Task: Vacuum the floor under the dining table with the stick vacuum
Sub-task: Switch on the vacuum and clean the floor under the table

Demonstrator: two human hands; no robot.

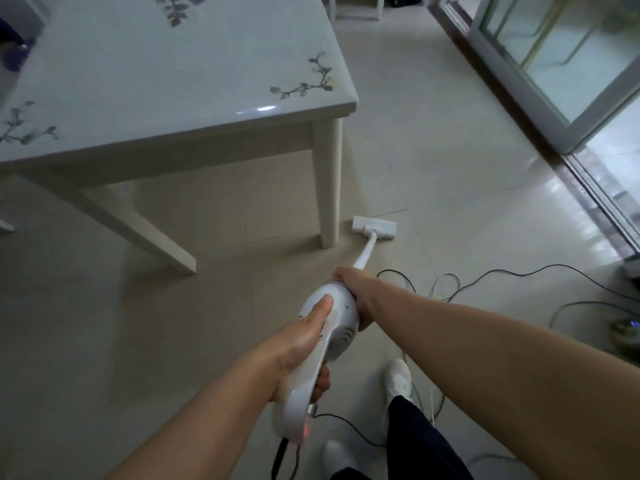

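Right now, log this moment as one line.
phase: vacuuming | left grip: holds stick vacuum handle | right grip: holds its body | floor head: on floor beside table leg

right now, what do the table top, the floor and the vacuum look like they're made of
Table top: probably glass or polished stone, glossy, with a leaf print and a bright glare spot. Floor: pale glazed tiles, judging by the joint lines and window reflections. Vacuum: smooth white plastic, with moulded vent slots.
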